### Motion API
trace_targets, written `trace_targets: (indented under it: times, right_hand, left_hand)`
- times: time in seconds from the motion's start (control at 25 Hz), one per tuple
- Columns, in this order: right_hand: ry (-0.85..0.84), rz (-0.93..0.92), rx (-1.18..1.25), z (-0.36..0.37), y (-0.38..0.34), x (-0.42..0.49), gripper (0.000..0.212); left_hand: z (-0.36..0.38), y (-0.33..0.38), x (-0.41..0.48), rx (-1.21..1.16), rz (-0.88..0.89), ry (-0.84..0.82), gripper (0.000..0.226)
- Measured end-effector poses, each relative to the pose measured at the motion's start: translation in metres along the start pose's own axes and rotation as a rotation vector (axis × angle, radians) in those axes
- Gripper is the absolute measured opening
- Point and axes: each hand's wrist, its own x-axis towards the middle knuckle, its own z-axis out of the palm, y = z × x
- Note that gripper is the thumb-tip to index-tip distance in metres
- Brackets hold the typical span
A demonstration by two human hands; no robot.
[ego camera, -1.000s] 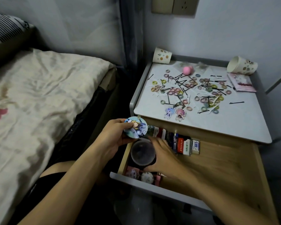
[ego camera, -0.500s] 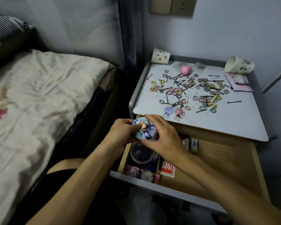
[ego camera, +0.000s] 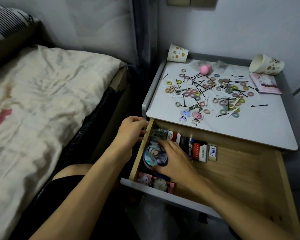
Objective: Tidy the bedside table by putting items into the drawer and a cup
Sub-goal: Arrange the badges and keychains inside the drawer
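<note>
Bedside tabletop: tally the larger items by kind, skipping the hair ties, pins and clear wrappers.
Paper cups: 2
Character keychains: 2
Pink sponge: 1
Pink booklet: 1
Total: 6
</note>
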Motion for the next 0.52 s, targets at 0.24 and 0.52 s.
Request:
trace_targets:
  times: [0.24,0.52]
  right_hand:
    - [-0.001,-0.005,0.037,0.005,0.002,-0.001,0.083]
    - [0.003,0.065,0.123,-0.017,-0.004,-0.008,0.075]
  left_hand:
    - [0.0,-0.003,0.005,0.041,-0.006,-0.025,0.018]
    - [0.007,0.001,0.0,0.024,0.006,-0.082,0.019]
